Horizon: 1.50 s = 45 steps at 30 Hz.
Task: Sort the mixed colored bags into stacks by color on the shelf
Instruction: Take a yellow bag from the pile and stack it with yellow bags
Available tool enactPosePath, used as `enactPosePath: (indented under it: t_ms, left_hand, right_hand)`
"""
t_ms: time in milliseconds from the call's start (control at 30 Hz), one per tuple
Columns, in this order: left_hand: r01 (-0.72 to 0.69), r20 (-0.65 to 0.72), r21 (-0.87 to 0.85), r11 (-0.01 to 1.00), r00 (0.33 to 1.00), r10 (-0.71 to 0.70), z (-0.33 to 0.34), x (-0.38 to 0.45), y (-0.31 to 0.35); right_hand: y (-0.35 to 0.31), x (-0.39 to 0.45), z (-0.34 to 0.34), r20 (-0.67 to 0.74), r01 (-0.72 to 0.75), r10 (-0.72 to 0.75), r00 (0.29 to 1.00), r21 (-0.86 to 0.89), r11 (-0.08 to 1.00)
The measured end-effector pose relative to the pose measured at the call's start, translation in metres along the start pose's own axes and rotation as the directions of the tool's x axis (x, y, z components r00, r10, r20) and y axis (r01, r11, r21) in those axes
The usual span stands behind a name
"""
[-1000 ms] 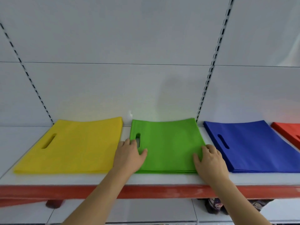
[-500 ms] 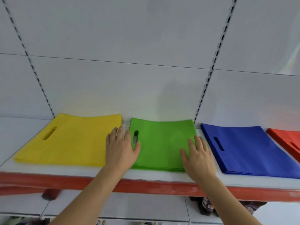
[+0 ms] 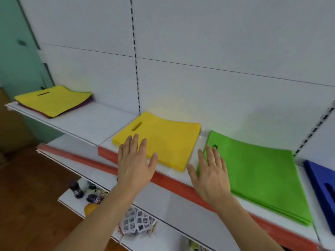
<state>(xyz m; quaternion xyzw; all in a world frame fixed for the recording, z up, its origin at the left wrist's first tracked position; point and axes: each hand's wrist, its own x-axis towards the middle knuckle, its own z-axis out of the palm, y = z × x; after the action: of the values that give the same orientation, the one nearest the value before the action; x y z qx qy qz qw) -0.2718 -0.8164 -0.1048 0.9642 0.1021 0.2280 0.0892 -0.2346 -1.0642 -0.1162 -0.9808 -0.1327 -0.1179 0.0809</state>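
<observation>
Across the white back wall (image 3: 217,42) runs the shelf (image 3: 101,122), white on top with a red front edge, and the bag stacks lie flat on it in a row. Largest in view is the green stack (image 3: 261,176), toward the right, its handle slot at the far left corner. Left of it, with a strip of bare shelf between, sits the yellow stack (image 3: 163,140), its slot toward the back. At the right border a blue stack (image 3: 322,189) is only partly in view. Far off on the left end of the shelf lies a mixed pile (image 3: 52,100), a yellow bag on top with darker purple edges showing beneath. The left hand (image 3: 135,163) is spread, fingers straight and apart, over the near corner of the yellow stack; whether it touches the bags cannot be told. The right hand (image 3: 210,174) is likewise spread, its fingers over the green stack's left edge, contact unclear. Below, a lower shelf (image 3: 163,232) holds small blurred items and a white net (image 3: 137,221).
</observation>
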Motion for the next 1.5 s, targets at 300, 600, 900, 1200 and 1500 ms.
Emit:
enactPosePath:
  t_ms: [300, 600, 900, 1200, 1500]
  left_hand:
    - [0.146, 0.039, 0.104, 0.984, 0.988, -0.150, -0.052, -0.002, -0.165]
    - [0.224, 0.052, 0.185, 0.957, 0.970, -0.237, -0.077, 0.005, -0.318]
    - [0.276, 0.049, 0.211, 0.938, 0.955, -0.292, -0.064, 0.068, -0.432]
    - [0.272, 0.061, 0.263, 0.926, 0.953, -0.298, -0.057, 0.178, -0.527]
    - [0.226, 0.116, 0.187, 0.956, 0.961, -0.250, -0.027, 0.257, -0.596]
  right_hand:
    - [-0.173, 0.032, 0.023, 0.019, 0.168, -0.169, 0.986, 0.018, 0.986]
    - [-0.333, 0.062, 0.067, 0.053, 0.268, -0.268, 0.962, 0.011, 0.963]
    - [-0.455, 0.157, 0.108, 0.056, 0.333, -0.335, 0.941, 0.033, 0.942]
    - [-0.546, 0.275, 0.134, 0.027, 0.332, -0.334, 0.942, 0.066, 0.941]
    - [-0.593, 0.343, 0.174, 0.091, 0.253, -0.254, 0.963, 0.018, 0.967]
